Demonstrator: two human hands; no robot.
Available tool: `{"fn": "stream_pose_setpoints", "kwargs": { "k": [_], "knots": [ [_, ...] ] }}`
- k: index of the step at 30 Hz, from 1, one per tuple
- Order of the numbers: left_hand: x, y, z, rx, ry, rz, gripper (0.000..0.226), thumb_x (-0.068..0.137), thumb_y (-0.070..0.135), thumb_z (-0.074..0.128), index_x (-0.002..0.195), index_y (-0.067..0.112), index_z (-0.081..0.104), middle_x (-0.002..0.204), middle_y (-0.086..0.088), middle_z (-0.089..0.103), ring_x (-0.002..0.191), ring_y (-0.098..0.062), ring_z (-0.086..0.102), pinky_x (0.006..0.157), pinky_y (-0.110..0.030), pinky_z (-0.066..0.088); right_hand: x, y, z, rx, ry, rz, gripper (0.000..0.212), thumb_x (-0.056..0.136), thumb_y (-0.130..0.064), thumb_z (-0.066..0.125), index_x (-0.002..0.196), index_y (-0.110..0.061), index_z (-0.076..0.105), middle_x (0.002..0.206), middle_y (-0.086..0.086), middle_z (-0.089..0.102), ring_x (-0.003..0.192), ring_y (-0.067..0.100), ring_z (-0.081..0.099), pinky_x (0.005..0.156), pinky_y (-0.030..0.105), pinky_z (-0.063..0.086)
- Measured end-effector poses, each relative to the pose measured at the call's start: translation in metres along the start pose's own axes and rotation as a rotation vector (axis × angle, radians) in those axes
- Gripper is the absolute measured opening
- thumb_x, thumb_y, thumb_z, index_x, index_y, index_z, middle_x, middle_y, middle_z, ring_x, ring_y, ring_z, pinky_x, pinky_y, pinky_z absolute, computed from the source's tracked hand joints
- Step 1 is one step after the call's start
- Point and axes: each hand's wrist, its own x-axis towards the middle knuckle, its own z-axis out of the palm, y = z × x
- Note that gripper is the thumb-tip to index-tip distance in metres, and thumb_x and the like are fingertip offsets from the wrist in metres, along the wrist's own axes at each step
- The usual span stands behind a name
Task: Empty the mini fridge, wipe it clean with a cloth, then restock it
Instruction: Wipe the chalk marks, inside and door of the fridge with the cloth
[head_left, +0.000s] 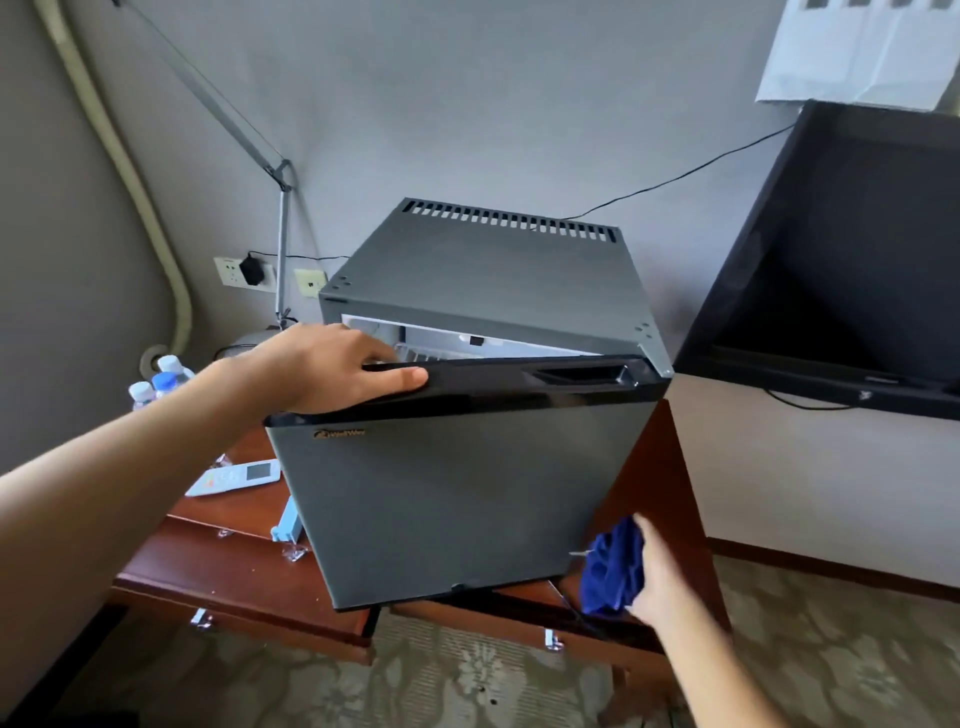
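Note:
A grey mini fridge (483, 270) stands on a reddish wooden desk (244, 566). Its door (447, 509) is partly open, and a strip of white interior with a wire shelf (457, 345) shows above the door's black top edge. My left hand (332, 366) grips that top edge near its left end, fingers curled over the far side and thumb along the front. My right hand (657, 577) holds a bunched blue cloth (610, 569) by the door's lower right corner. What the fridge holds is hidden.
Several water bottles with blue caps (161, 382) stand at the desk's left rear. A white remote (234, 478) and a light blue object (288, 522) lie left of the door. A black TV (852, 270) leans on a white ledge to the right. Patterned carpet (831, 639) covers the floor.

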Motion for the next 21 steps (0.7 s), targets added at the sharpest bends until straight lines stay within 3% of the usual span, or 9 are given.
{"fn": "stream_pose_setpoints", "kwargs": {
  "k": [2, 3, 5, 7, 9, 13, 17, 19, 21],
  "knots": [
    [0.0, 0.001, 0.002, 0.006, -0.01, -0.038, 0.082, 0.075, 0.1, 0.015, 0.108, 0.046, 0.066, 0.093, 0.014, 0.067, 0.09, -0.019, 0.062, 0.083, -0.038, 0.049, 0.046, -0.023, -0.012, 0.012, 0.085, -0.023, 0.061, 0.096, -0.06, 0.055, 0.141, -0.018, 0.054, 0.107, 0.016, 0.066, 0.096, 0.034, 0.065, 0.086, 0.051, 0.053],
    [-0.001, 0.002, 0.002, 0.002, -0.01, -0.049, 0.084, 0.073, 0.102, 0.014, 0.108, 0.047, 0.067, 0.094, 0.013, 0.069, 0.091, -0.019, 0.063, 0.084, -0.039, 0.051, 0.065, -0.037, -0.011, -0.033, 0.109, -0.021, 0.068, 0.095, -0.066, 0.053, 0.139, -0.014, 0.054, 0.111, 0.017, 0.067, 0.098, 0.035, 0.064, 0.085, 0.052, 0.053],
    [-0.004, 0.003, 0.001, -0.021, 0.001, -0.074, 0.086, 0.07, 0.104, 0.014, 0.104, 0.047, 0.068, 0.094, 0.012, 0.07, 0.091, -0.019, 0.064, 0.083, -0.038, 0.051, 0.07, -0.055, -0.003, -0.264, 0.182, -0.006, 0.085, 0.089, -0.074, 0.056, 0.15, -0.017, 0.041, 0.138, 0.018, 0.056, 0.114, 0.043, 0.06, 0.085, 0.059, 0.054],
    [-0.007, 0.007, -0.002, -0.06, 0.006, -0.088, 0.083, 0.07, 0.104, 0.018, 0.096, 0.044, 0.069, 0.089, 0.012, 0.069, 0.087, -0.017, 0.064, 0.081, -0.037, 0.052, 0.073, -0.053, -0.007, -0.626, 0.399, -0.087, 0.081, 0.096, -0.061, 0.055, 0.155, -0.01, 0.031, 0.151, 0.024, 0.039, 0.127, 0.049, 0.051, 0.097, 0.059, 0.049],
    [-0.013, 0.01, 0.0, -0.105, 0.023, -0.091, 0.081, 0.071, 0.103, 0.024, 0.093, 0.04, 0.07, 0.087, 0.011, 0.069, 0.085, -0.016, 0.064, 0.083, -0.038, 0.053, 0.047, -0.047, 0.0, -0.824, 0.51, -0.191, 0.065, 0.1, -0.043, 0.055, 0.149, -0.003, 0.04, 0.149, 0.028, 0.043, 0.128, 0.047, 0.051, 0.102, 0.05, 0.047],
    [-0.031, 0.017, 0.003, -0.177, 0.057, -0.084, 0.07, 0.078, 0.095, 0.033, 0.102, 0.041, 0.072, 0.1, 0.009, 0.072, 0.094, -0.019, 0.064, 0.086, -0.037, 0.052, -0.017, -0.033, 0.032, -0.914, 0.375, -0.498, 0.049, 0.098, -0.034, 0.061, 0.14, -0.011, 0.055, 0.14, 0.015, 0.06, 0.127, 0.036, 0.057, 0.099, 0.04, 0.046],
    [-0.057, 0.031, 0.006, -0.206, 0.057, -0.01, 0.057, 0.094, 0.078, 0.037, 0.127, 0.04, 0.066, 0.124, 0.004, 0.07, 0.115, -0.026, 0.063, 0.098, -0.039, 0.05, -0.119, -0.029, 0.075, -0.711, 0.348, -0.86, 0.049, 0.097, -0.036, 0.062, 0.144, -0.028, 0.05, 0.142, -0.002, 0.056, 0.12, 0.018, 0.057, 0.097, 0.034, 0.045],
    [-0.074, 0.04, 0.011, -0.316, 0.031, 0.041, 0.05, 0.104, 0.062, 0.036, 0.125, 0.029, 0.067, 0.125, -0.002, 0.069, 0.119, -0.028, 0.062, 0.1, -0.036, 0.047, -0.177, -0.024, 0.098, -0.665, 0.333, -1.063, 0.048, 0.095, -0.037, 0.059, 0.142, -0.038, 0.049, 0.143, -0.013, 0.051, 0.124, 0.008, 0.052, 0.102, 0.033, 0.044],
    [-0.094, 0.057, 0.017, -0.54, -0.014, 0.069, 0.054, 0.109, 0.05, 0.03, 0.114, 0.012, 0.069, 0.121, -0.008, 0.07, 0.117, -0.028, 0.062, 0.098, -0.034, 0.044, -0.22, -0.015, 0.123, -0.768, 0.234, -1.194, 0.043, 0.095, -0.041, 0.058, 0.138, -0.038, 0.057, 0.143, -0.016, 0.05, 0.131, 0.003, 0.047, 0.111, 0.032, 0.04]
  ]
}}
